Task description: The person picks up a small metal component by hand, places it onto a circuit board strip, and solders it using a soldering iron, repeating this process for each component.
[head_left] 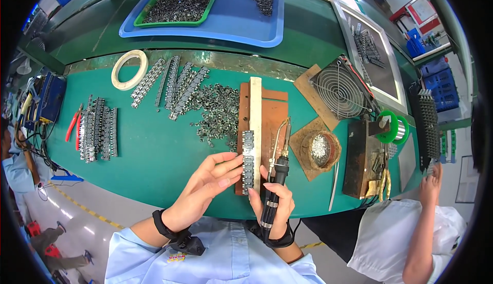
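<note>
A strip of small dark components (248,163) lies lengthwise along a brown fixture (275,119), beside its pale bar (255,104). My left hand (208,178) is at the left side of this strip, fingers stretched out and fingertips touching its edge. In my right hand (280,202) is a black soldering iron (275,194), held upright with its tip pointing away from me and a thin metal guide tube beside it. The right thumb reaches to the near end of the strip. A heap of loose small metal parts (218,109) lies left of the fixture.
More strips (97,130) lie at left, beside red-handled pliers (74,127) and below a tape roll (129,70). A fan (339,89), a round bowl (321,149) and a green solder wire spool (393,127) stand at right. A blue tray (246,32) is behind; another person's hand (431,184) is far right.
</note>
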The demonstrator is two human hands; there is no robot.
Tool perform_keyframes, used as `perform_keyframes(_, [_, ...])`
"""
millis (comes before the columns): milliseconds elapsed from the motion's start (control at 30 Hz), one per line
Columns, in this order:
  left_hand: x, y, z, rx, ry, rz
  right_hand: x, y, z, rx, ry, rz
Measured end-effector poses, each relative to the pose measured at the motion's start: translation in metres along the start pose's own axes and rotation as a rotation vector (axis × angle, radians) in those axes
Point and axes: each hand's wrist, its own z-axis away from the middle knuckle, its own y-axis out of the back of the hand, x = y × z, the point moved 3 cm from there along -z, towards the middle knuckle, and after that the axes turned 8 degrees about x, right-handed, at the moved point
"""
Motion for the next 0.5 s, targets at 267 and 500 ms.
perform_keyframes(267, [0.009,-0.003,0.004,0.016,-0.019,-0.118,-0.003,0.001,-0.002,-0.007,-0.003,0.0])
perform_keyframes(500, [0.052,0.031,-0.006,0.27,-0.564,-1.213,0.004,0.007,0.006,0.031,-0.051,-0.091])
